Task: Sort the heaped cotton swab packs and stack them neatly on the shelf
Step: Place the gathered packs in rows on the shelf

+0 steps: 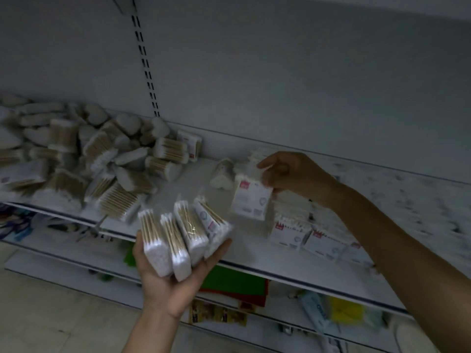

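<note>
Left hand (175, 284) grips 4 swab packs (178, 240); right hand (293, 174) pinches 1 pack (251, 200) above shelf (193, 179).

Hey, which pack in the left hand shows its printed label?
The rightmost pack of four in the left hand; the other three show only wooden sticks.

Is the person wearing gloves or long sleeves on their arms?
No gloves. The left hand and the right hand are bare. The left forearm and the right forearm are bare too; no sleeves show.
</note>
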`<state>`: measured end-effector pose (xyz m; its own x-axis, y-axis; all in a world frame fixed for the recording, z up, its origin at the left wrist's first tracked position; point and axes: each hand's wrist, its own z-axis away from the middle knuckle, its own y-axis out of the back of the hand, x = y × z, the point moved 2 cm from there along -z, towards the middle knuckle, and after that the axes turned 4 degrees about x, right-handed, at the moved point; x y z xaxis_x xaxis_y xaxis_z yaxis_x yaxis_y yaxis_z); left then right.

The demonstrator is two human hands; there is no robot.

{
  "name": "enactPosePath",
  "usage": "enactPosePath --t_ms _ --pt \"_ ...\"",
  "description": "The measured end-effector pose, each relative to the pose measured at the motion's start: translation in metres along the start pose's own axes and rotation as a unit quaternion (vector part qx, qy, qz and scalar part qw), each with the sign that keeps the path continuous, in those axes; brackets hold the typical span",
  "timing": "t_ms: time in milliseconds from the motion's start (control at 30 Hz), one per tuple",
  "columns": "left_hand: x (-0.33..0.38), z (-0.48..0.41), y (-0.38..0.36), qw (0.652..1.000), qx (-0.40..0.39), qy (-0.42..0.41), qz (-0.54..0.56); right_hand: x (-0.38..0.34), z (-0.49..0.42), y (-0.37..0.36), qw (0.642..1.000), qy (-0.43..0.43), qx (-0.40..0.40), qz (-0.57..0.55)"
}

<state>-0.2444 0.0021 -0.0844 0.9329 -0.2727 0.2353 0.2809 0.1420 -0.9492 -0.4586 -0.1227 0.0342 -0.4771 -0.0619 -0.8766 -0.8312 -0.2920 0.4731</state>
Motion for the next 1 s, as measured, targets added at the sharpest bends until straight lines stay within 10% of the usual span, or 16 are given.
enactPosePath --t_ms 233,600,667,800,1000 --pt "0.010 0.006 -0.001 0.997 0.006 -0.042 0.067 0.028 -0.036 -0.002 0.949 0.088 0.091 0.288" --pt "0.030 -0.017 -0.016 0.998 0.052 -0.007 -0.031 0.022 -0.033 -0.032 0.735 0.161 0.151 0.641" --pt "0.034 -0.024 -0.018 0.999 0.038 0.021 -0.025 0.017 -0.022 -0.043 0.776 0.217 0.208 0.555" --pt "0.038 -0.032 -0.023 0.996 0.033 0.087 -0.019 0.001 -0.005 -0.072 0.992 0.057 0.070 0.085" --pt "0.043 -0.043 -0.022 0.989 0.029 0.143 -0.009 -0.007 0.004 -0.059 0.998 0.005 0.056 0.033"
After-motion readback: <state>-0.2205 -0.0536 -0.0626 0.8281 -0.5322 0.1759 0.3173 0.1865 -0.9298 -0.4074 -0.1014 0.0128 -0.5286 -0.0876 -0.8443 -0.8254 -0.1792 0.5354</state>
